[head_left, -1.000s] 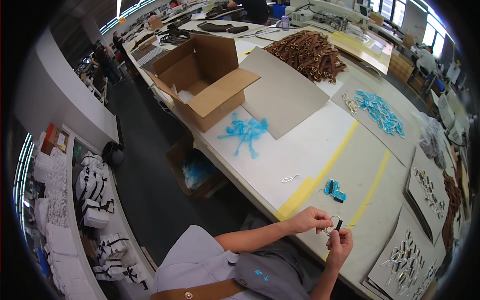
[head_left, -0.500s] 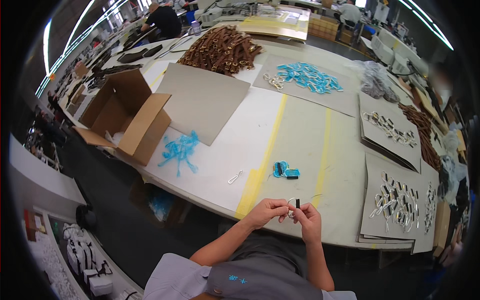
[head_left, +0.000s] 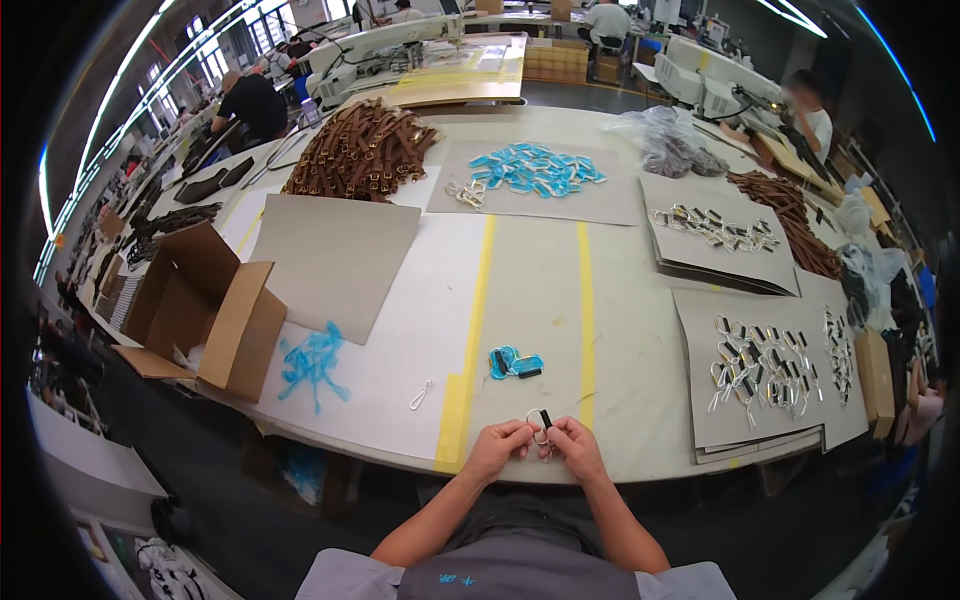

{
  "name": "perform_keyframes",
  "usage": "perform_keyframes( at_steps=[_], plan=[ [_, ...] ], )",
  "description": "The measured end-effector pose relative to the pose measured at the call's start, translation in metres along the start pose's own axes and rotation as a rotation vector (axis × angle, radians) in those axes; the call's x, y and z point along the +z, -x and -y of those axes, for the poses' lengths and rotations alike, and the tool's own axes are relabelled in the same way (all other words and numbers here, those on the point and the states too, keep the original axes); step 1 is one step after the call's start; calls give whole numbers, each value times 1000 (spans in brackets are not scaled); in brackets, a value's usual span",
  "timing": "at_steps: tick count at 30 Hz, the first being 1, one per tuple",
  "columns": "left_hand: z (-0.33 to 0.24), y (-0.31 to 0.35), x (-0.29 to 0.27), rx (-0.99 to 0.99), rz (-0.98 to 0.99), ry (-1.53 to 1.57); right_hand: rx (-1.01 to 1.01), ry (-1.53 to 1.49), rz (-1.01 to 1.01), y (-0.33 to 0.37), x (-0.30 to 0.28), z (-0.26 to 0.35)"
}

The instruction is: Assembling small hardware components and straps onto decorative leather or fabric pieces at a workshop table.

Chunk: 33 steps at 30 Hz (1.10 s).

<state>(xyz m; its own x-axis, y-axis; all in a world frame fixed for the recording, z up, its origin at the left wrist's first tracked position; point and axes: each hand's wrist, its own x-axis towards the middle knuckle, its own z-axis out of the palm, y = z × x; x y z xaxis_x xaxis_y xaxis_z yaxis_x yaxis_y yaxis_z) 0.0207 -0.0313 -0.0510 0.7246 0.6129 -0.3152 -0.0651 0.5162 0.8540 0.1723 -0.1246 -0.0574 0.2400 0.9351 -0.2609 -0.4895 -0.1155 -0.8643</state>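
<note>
Near the table's front edge, my left hand (head_left: pixel 500 447) and my right hand (head_left: pixel 577 450) are closed on a small silver metal clip (head_left: pixel 545 419) with a black sleeve. Its looped top and black part stick up between my fingertips; the lower part is partly hidden. Just beyond lie a few clips (head_left: pixel 517 365) in blue film, black pieces among them. To the left rests a single bare silver clip (head_left: pixel 421 395). Crumpled blue film (head_left: pixel 313 366) forms a heap farther left.
An open cardboard box (head_left: pixel 240 330) stands at the table's left edge. Behind are brown buckled straps (head_left: pixel 360 150) and blue-wrapped clips (head_left: pixel 540 168) on grey board. Silver-and-black clips (head_left: pixel 765 365) cover boards at the right. A person (head_left: pixel 815 125) is at the far right.
My view has turned to the right and tilted up a little, so the table's things appear farther left. Both hands keep the clip between their fingers, with only slight finger movement.
</note>
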Motion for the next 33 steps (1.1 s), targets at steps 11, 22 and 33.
perform_keyframes(
  at_steps=[11,22,33],
  plan=[
    [2,-10,-4,-29,-68,-103,-82,3,6,-7,4,2],
    [13,2,35,564,73,-921,-499,573,-1086,66,-252,202],
    [24,3,43,635,-109,-1074,-419,1336,-1405,73,-405,262]
  ],
)
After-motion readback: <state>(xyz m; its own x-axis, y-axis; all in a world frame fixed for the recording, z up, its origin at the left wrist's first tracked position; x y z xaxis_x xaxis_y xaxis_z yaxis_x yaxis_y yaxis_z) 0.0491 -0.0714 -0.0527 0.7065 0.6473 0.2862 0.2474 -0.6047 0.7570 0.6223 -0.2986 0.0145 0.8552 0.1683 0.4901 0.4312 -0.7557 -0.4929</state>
